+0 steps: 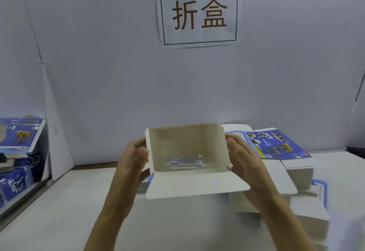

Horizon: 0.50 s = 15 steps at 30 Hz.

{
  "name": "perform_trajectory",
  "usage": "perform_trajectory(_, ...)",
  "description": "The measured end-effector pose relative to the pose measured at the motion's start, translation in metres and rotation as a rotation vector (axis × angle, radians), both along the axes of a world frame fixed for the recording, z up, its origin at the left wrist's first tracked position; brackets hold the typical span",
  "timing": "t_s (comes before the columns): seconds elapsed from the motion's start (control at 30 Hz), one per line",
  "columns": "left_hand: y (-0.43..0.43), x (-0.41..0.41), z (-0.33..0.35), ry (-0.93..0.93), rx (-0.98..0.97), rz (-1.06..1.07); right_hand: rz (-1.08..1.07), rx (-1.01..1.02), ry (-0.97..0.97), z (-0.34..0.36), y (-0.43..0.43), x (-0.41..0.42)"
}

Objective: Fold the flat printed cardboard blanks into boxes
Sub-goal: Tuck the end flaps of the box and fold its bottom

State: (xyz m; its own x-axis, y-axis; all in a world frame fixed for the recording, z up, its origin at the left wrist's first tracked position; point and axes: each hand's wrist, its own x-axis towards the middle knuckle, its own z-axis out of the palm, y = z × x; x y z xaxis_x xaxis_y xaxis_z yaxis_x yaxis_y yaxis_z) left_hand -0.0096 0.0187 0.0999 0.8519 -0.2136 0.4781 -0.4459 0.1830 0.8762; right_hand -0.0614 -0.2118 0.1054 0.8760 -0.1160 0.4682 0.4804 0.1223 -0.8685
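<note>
Hands are bracing a half-formed box [187,150] in the air above the table [59,211], its open mouth facing the person. Left hand [134,157] and right hand [243,157] are clamping opposite side walls, probably squaring them. Just below the grip, the lid flap [197,183] is hanging open. Beyond the right hand, flat blanks [280,146] are waiting in a stack.

A half-folded box [187,150] sits mid-desk [59,211] between the left hand [134,159] and right hand [243,161], with folded boxes [17,142] piled at the left, flat blanks [276,146] stacked at the right, and a sign [198,13] on the wall behind.
</note>
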Motion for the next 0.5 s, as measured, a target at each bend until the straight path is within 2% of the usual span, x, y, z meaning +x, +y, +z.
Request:
perform_trajectory(0.2, -0.004, -0.003, 0.004, -0.057, -0.007, 0.007, 0.021, 0.024, -0.035, 0.000, -0.003, 0.000)
perform_trajectory(0.4, -0.009, -0.007, 0.008, -0.115, -0.010, 0.075, 0.002, -0.060, -0.011, -0.001, -0.004, -0.002)
perform_trajectory(0.5, -0.011, -0.008, 0.008, -0.143, 0.011, 0.085, 0.004, 0.023, 0.000, -0.001, -0.003, -0.001)
